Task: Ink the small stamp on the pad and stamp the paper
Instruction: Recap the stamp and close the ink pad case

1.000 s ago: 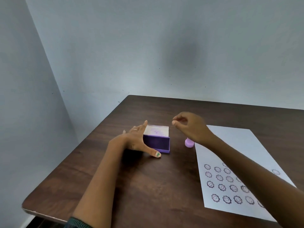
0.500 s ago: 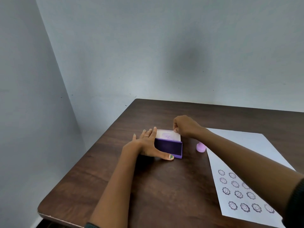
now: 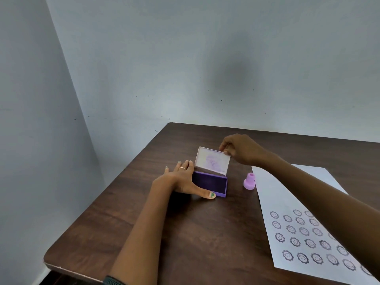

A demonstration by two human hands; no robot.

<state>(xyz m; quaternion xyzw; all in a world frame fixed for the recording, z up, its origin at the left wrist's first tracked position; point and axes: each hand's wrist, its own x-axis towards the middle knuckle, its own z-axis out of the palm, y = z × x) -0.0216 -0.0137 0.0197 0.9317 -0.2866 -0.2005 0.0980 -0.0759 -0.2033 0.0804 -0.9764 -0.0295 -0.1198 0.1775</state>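
Pale grey-blue walls (image 3: 205, 58) met in a corner behind the scene. Dark brown wood-grain worktop (image 3: 185, 233) set against them, its near left corner scuffed.

White paper (image 3: 287, 192) lay flat on the right of the worktop, partly covered by the right forearm. Rows of round smiley-face stamp marks (image 3: 302, 237) filled its near portion; far portion blank.

Purple ink pad (image 3: 209, 185) sat on the worktop left of the paper, well apart from it. Dark inked surface exposed. Clear lid (image 3: 212, 163) stood raised along the pad's far edge, tilted up, purple smudges on its inner face.

Left hand (image 3: 181, 179) rested flat on the worktop, fingers spread, lying along the pad's left side; thumb stretched across the near edge, touching the base. Thin ring (image 3: 182, 168) on one finger, green polish on the nails.

Right hand (image 3: 240, 149) reached in from the right, fingertips pinching the lid's upper right corner.

Small stamp (image 3: 249, 181), pink, stood upright on the worktop between pad and paper, just beside the paper's left edge. Neither hand touched it.

Dark band (image 3: 112, 281) at the left wrist, bottom edge of view.
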